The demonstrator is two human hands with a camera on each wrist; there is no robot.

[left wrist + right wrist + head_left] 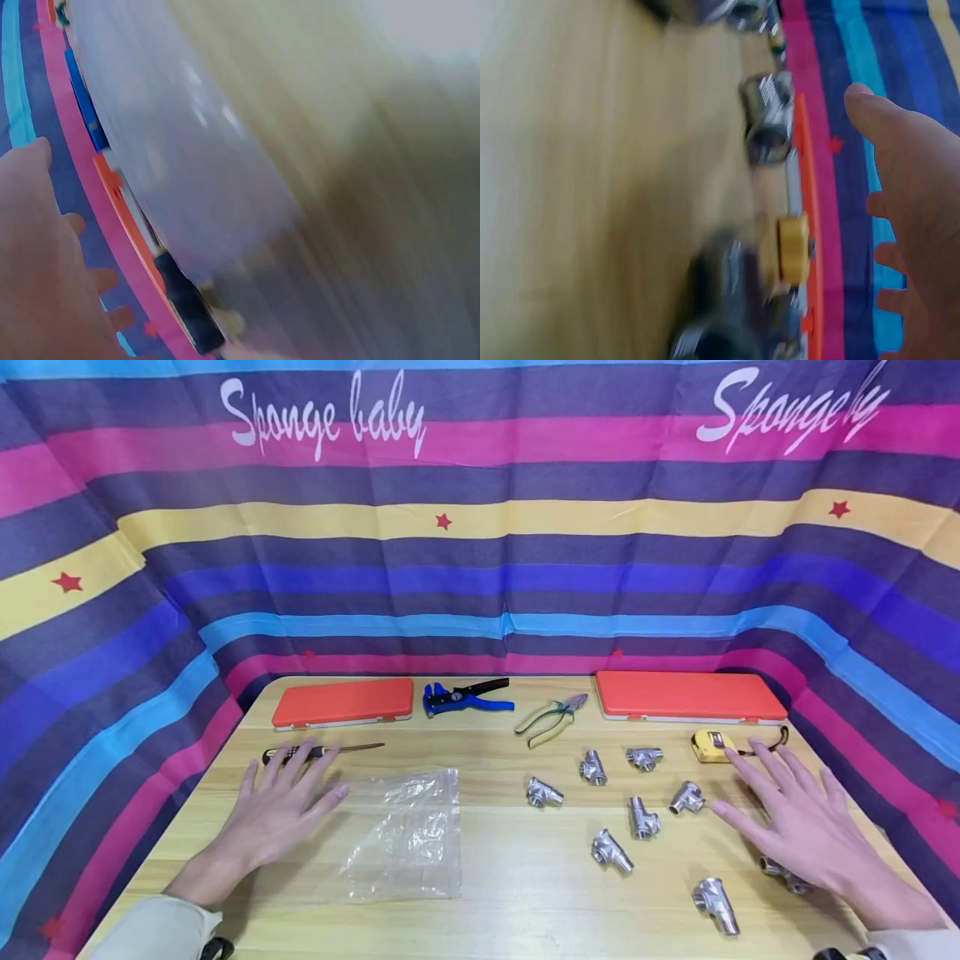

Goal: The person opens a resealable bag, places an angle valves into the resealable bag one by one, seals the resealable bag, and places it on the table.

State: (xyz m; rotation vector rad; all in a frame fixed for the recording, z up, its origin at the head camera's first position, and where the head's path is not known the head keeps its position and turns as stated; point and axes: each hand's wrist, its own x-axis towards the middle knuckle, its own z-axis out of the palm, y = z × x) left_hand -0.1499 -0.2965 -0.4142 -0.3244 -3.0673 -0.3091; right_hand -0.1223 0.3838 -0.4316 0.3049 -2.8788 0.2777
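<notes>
Both hands are spread with palms down above the table, holding nothing. My left hand (270,814) is between the screwdriver (322,752) and the clear zip bag (408,835), its fingertips overlapping the screwdriver's dark handle in the head view. Over on the right, my right hand (806,822) hovers beside several metal tee pipe fittings (643,818). One fitting (783,872) is partly hidden beneath that hand. A yellow tape measure (712,746) lies just past its fingertips. In the right wrist view, a fitting (769,116) stands out near the raised thumb.
Along the back edge lie a smaller red case (345,702), blue-and-black wire strippers (468,697), pliers (552,720) and a longer red case (690,695). Striped cloth (480,568) walls in the wooden table (517,918) at the back and both sides.
</notes>
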